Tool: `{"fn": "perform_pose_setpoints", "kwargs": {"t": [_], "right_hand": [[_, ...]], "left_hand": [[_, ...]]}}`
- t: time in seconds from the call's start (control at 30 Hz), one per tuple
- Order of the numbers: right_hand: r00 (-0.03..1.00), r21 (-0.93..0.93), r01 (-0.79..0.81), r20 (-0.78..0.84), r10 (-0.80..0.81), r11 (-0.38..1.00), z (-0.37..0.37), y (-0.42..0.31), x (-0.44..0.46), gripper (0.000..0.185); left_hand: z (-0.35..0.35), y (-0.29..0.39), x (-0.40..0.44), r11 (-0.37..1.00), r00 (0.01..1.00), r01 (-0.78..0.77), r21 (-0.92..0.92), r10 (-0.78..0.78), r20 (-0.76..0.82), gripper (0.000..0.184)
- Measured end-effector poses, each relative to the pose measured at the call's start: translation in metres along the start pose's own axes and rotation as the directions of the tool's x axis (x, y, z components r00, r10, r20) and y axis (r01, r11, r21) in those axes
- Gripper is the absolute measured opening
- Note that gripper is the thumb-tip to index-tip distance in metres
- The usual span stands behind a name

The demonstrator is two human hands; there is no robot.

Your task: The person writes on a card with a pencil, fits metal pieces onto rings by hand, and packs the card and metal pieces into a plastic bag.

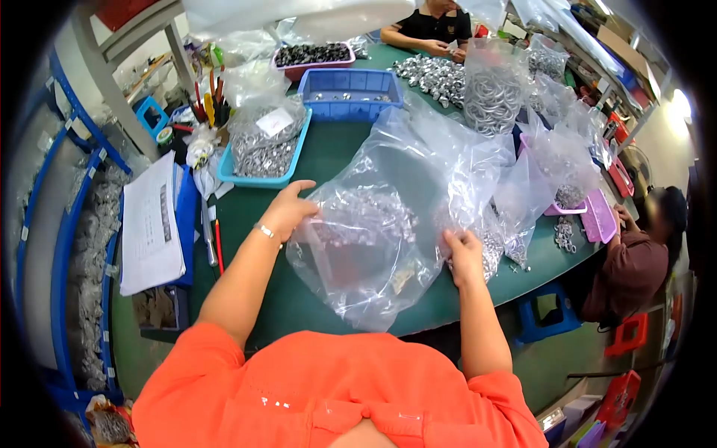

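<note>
A large clear plastic bag (358,261) lies spread over the green table, with small metallic parts showing through its upper part. My left hand (287,213) is at the bag's left edge, its fingers closed on the plastic. On the right side, my right hand (464,256) pinches the bag's edge. Just beyond my right hand is a pile of small silvery parts (491,250), partly behind plastic. A blue bin (347,107) with a few parts stands behind the bag. Left of it, a light-blue tray (258,181) holds a bag of metal parts.
A pink tray (314,67) of dark parts and a silvery heap (441,78) are at the back, near a co-worker (433,30). Another co-worker (635,261) sits at right by a pink tray (600,216). Papers (153,224) and a red pen (219,246) are at left.
</note>
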State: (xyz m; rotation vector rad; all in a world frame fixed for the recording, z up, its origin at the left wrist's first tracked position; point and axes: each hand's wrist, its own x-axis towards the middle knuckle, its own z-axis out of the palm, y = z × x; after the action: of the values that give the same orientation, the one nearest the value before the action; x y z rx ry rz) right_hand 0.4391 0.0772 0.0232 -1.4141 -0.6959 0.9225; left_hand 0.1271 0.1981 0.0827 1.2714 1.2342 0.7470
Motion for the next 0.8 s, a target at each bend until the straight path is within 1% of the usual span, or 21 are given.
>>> {"fn": "perform_pose_setpoints", "kwargs": {"t": [0.07, 0.1, 0.13, 0.17, 0.2, 0.23, 0.27, 0.3, 0.33, 0.37, 0.4, 0.47, 0.5, 0.53, 0.57, 0.6, 0.63, 0.67, 0.7, 0.73, 0.8], "right_hand": [[0.999, 0.062, 0.012, 0.038, -0.014, 0.998, -0.006, 0.009, -0.009, 0.014], [0.999, 0.112, -0.027, -0.013, 0.029, 0.993, -0.008, 0.009, -0.018, 0.021], [0.995, 0.158, -0.069, -0.061, 0.080, 0.985, -0.010, 0.008, -0.026, 0.029], [0.989, 0.043, -0.087, -0.119, 0.092, 0.995, -0.011, 0.007, -0.033, 0.050], [0.988, 0.033, -0.095, -0.119, 0.098, 0.995, -0.010, 0.008, -0.038, 0.050], [0.962, -0.261, 0.175, -0.158, -0.221, 0.949, -0.009, 0.009, -0.042, 0.054], [0.849, -0.529, 0.397, -0.099, -0.519, 0.750, -0.009, 0.011, -0.047, 0.059], [0.691, -0.855, 0.439, 0.127, -0.711, 0.275, -0.018, 0.012, -0.048, 0.062], [0.691, -0.854, 0.441, 0.126, -0.712, 0.276, -0.021, 0.014, -0.053, 0.062], [0.658, -0.830, 0.546, 0.340, -0.672, 0.114, -0.024, 0.014, -0.059, 0.060], [0.602, -0.767, 0.640, 0.534, -0.594, -0.040, -0.027, 0.014, -0.065, 0.059], [0.642, -0.770, 0.638, 0.555, -0.529, -0.033, -0.021, 0.019, -0.075, 0.054], [0.616, -0.692, 0.722, 0.649, -0.446, -0.011, -0.019, 0.013, -0.074, 0.056], [0.577, -0.609, 0.793, 0.735, -0.357, 0.028, -0.020, 0.009, -0.074, 0.057], [0.607, -0.636, 0.771, 0.715, -0.347, 0.036, -0.023, 0.009, -0.074, 0.057], [0.617, -0.608, 0.782, 0.725, -0.305, 0.137, -0.027, 0.012, -0.073, 0.060], [0.621, -0.574, 0.783, 0.734, -0.273, 0.237, -0.031, 0.013, -0.072, 0.063], [0.645, -0.597, 0.764, 0.713, -0.274, 0.244, -0.038, 0.010, -0.075, 0.063], [0.662, -0.587, 0.744, 0.710, -0.238, 0.318, -0.044, 0.004, -0.080, 0.066], [0.675, -0.574, 0.720, 0.710, -0.201, 0.391, -0.050, 0.000, -0.084, 0.070], [0.680, -0.553, 0.715, 0.691, -0.244, 0.427, -0.054, -0.003, -0.085, 0.075]], "left_hand": [[-0.013, 0.007, -0.011, 0.976, 0.995, -0.024, -0.215, 0.045, 0.093, 0.053], [-0.022, 0.007, -0.011, 0.887, 0.986, 0.008, -0.462, 0.070, 0.151, 0.049], [-0.028, 0.014, -0.017, 0.802, 0.964, 0.029, -0.597, 0.136, 0.230, 0.046], [-0.026, 0.020, -0.024, 0.712, 0.969, 0.073, -0.698, 0.113, 0.217, 0.045], [-0.022, 0.029, -0.028, 0.607, 0.974, 0.107, -0.787, 0.094, 0.205, 0.044], [-0.030, 0.015, -0.016, 0.613, 0.955, 0.021, -0.789, 0.222, 0.198, 0.046], [-0.027, 0.006, -0.008, 0.612, 0.956, 0.023, -0.790, 0.218, 0.197, 0.046], [-0.021, 0.003, -0.004, 0.863, 0.938, -0.243, -0.443, 0.325, 0.119, 0.051], [-0.017, 0.002, -0.002, 0.891, 0.888, -0.453, 0.016, 0.449, 0.098, 0.056], [-0.012, 0.001, 0.000, 0.746, 0.861, -0.488, 0.453, 0.497, 0.109, 0.070], [-0.016, -0.020, 0.023, 0.380, 0.633, -0.691, 0.615, 0.730, 0.260, 0.085], [-0.003, -0.019, 0.027, 0.378, 0.662, -0.682, 0.626, 0.684, 0.307, 0.081], [0.003, -0.014, 0.032, 0.374, 0.650, -0.702, 0.606, 0.684, 0.331, 0.081], [0.007, -0.008, 0.036, 0.219, 0.533, -0.777, 0.590, 0.726, 0.434, 0.071], [0.010, -0.005, 0.041, 0.061, 0.407, -0.832, 0.552, 0.743, 0.531, 0.061], [0.014, -0.003, 0.048, 0.121, 0.371, -0.892, 0.435, 0.748, 0.551, 0.038], [0.018, 0.003, 0.046, 0.109, 0.373, -0.895, 0.432, 0.711, 0.596, 0.031], [0.020, 0.010, 0.043, 0.092, 0.374, -0.898, 0.430, 0.672, 0.639, 0.025], [0.020, 0.010, 0.044, 0.250, 0.447, -0.888, 0.386, 0.661, 0.602, 0.004], [0.020, 0.011, 0.043, 0.299, 0.478, -0.875, 0.382, 0.665, 0.575, 0.002], [0.005, -0.025, 0.076, 0.523, 0.546, -0.834, 0.173, 0.743, 0.386, 0.008]]}}
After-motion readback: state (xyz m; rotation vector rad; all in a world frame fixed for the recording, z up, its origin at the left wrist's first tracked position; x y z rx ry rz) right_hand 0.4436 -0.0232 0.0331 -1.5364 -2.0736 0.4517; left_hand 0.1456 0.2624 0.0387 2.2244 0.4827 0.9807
